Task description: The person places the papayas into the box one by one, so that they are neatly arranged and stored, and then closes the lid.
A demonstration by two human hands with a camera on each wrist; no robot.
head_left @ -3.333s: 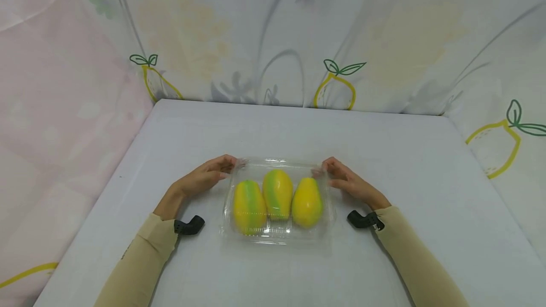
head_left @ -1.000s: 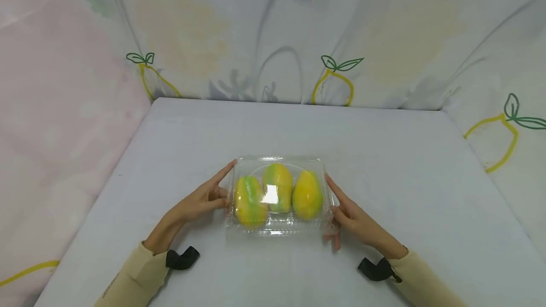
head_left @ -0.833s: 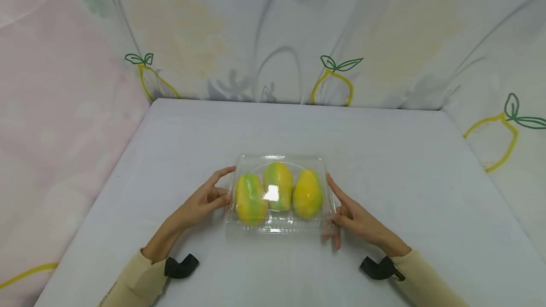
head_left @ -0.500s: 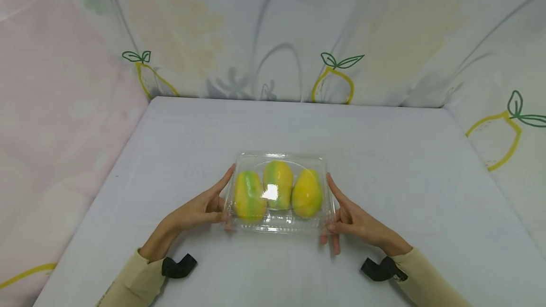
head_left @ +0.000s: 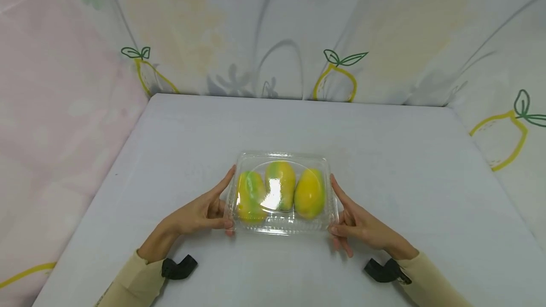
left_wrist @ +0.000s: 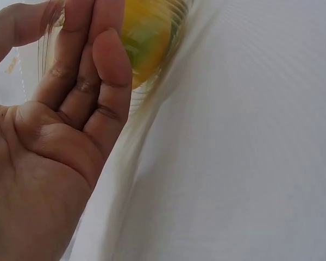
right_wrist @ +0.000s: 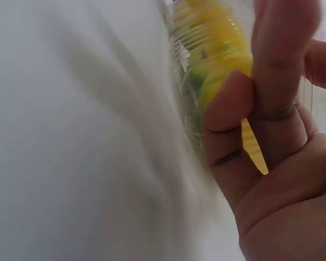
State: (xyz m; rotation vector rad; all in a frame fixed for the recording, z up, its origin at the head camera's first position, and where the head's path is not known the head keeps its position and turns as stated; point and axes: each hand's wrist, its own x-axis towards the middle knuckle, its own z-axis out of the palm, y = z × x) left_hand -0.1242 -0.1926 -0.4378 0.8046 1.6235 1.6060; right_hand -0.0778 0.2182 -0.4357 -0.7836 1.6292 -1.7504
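Note:
A clear plastic clamshell box [head_left: 279, 226] is at the middle of the table in the head view. Through its lid I see three smooth, oval, yellow-and-green fruits, possibly papayas: a left fruit [head_left: 249, 203], a middle fruit [head_left: 279, 174] and a right fruit [head_left: 309, 195]. My left hand [head_left: 198, 212] grips the box's left side, thumb at the near corner and index finger stretched along the edge. Opposite it, my right hand [head_left: 364, 226] grips the right side in much the same way. Both wrist views show bent fingers against the box's ribbed wall.
A white-covered table [head_left: 273, 124] spreads around the box. Behind it hangs a cloth backdrop [head_left: 234, 27] printed with lemons, with a pinkish side panel [head_left: 64, 108] on the left. Dark wrist mounts [head_left: 179, 267] stick out near the sleeves.
Both hands have come down the box's sides toward the near corners, where the thumbs now press. The box has shifted slightly, and glare now shows on its lid.

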